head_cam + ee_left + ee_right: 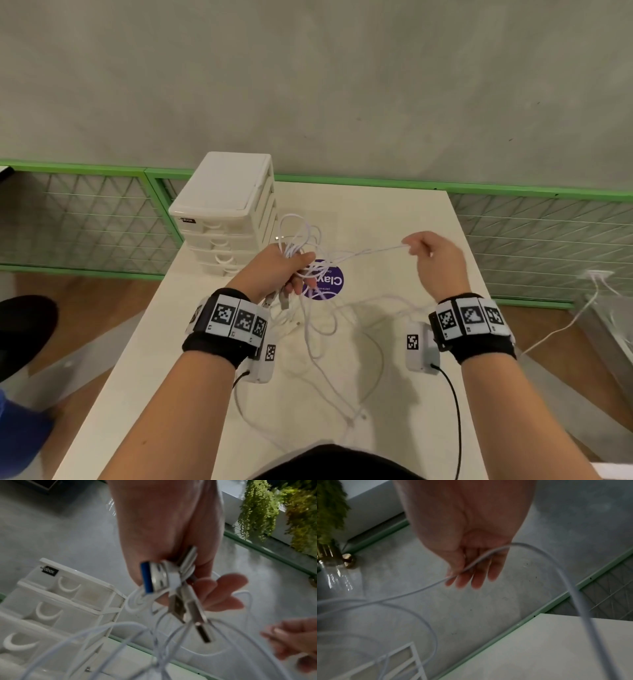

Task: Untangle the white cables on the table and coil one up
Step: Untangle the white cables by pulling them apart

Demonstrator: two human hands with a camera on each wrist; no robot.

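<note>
The thin white cables (310,236) hang in a loose tangle above the pale cream table (394,212), bunched in the left hand (274,270) and trailing down in slack loops onto the tabletop nearer the person. The left hand is curled round the bundle — in its wrist view the fingers (221,599) fold over several strands, with a blue-tongued USB plug (154,577) and two bare metal plugs (188,609) sticking out below the palm. One single strand (370,251) runs from that bunch across to the right hand (435,260), which is raised well apart from the left; the right wrist view shows the strand pinched between thumb and forefinger, the other fingers (476,577) lying loosely straight beneath it, and the cable arching away behind the hand and down past the table's edge. Loops rise from the top of the left fist just beside a small white plastic drawer unit (226,205) with crescent handles, standing at the table's far left corner. A round purple sticker (329,279) lies on the table under the hanging strands. Both wrists wear black bands (219,342) carrying black-and-white square markers. Beyond the table — a green-framed wire-mesh panel (85,212) against a grey wall.
</note>
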